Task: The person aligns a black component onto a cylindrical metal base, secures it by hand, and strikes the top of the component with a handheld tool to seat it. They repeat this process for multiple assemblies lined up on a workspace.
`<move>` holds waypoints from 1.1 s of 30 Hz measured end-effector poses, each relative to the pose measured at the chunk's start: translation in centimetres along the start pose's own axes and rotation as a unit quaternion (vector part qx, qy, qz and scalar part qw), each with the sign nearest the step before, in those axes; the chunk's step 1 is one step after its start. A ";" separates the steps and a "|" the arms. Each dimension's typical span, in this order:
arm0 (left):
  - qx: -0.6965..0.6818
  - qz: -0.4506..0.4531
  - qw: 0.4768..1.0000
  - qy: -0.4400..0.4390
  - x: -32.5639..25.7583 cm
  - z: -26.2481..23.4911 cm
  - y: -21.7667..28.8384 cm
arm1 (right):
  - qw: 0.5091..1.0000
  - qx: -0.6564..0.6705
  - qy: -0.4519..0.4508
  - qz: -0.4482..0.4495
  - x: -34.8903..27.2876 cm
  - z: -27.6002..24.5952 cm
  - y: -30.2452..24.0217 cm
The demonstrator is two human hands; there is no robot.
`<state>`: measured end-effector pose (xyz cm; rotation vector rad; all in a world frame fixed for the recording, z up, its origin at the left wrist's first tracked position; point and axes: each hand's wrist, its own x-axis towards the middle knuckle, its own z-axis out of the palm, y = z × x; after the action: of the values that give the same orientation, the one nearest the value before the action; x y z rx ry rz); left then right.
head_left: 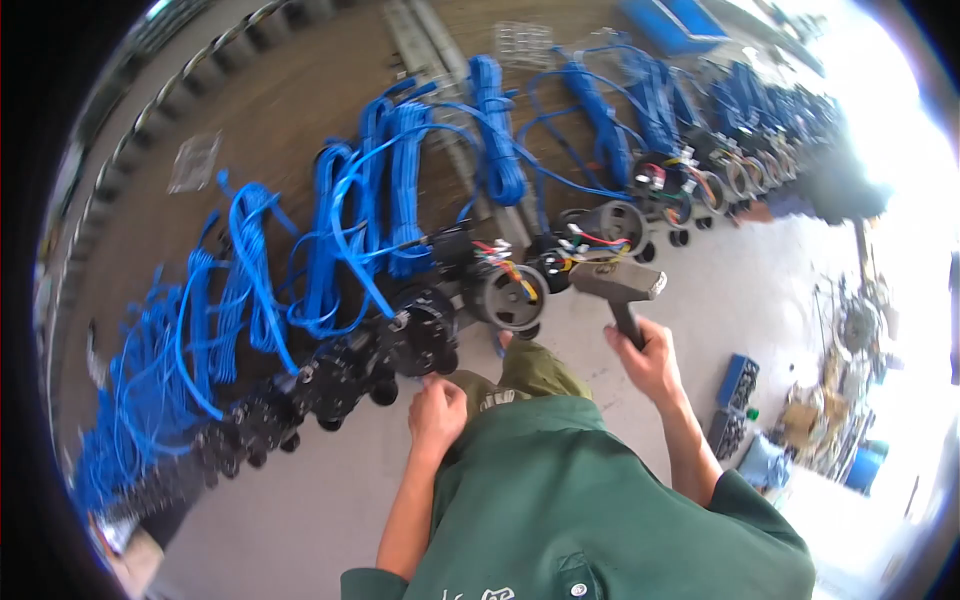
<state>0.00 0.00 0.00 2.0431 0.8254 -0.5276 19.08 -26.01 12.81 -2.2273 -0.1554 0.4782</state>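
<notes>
My right hand (652,360) is wrapped round the handle of a hammer (620,283), its metal head raised in front of the bench edge. Close behind the head stand a round grey metal housing (513,297) with red, yellow and white wires inside, and another open grey housing (617,228). My left hand (437,415) is closed, fingers curled, just below a black round housing (420,328) at the bench edge. What it holds, if anything, is hidden.
Bundles of blue cable (405,185) lie along the brown bench (290,110), each near a housing in the row. A blue tray (672,25) sits at the far side. On the floor at right are blue bins (737,382). Another person's hand (757,212) shows farther along.
</notes>
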 end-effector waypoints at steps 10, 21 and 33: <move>0.205 0.118 0.938 0.252 8.3 -7.3 24.1 | 0.943 -0.221 0.143 -0.202 10.9 -10.4 6.1; -0.072 -0.006 0.961 0.265 15.4 -7.0 19.1 | 0.913 -0.150 0.128 -0.357 13.3 -11.6 4.8; -0.070 0.407 0.845 0.339 6.2 -6.0 23.8 | 0.719 0.326 -0.605 0.104 23.9 1.6 -8.7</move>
<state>21.79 -2.82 12.59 2.2021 0.2655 0.7478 40.83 -12.81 11.68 -0.9387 -0.3396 1.7590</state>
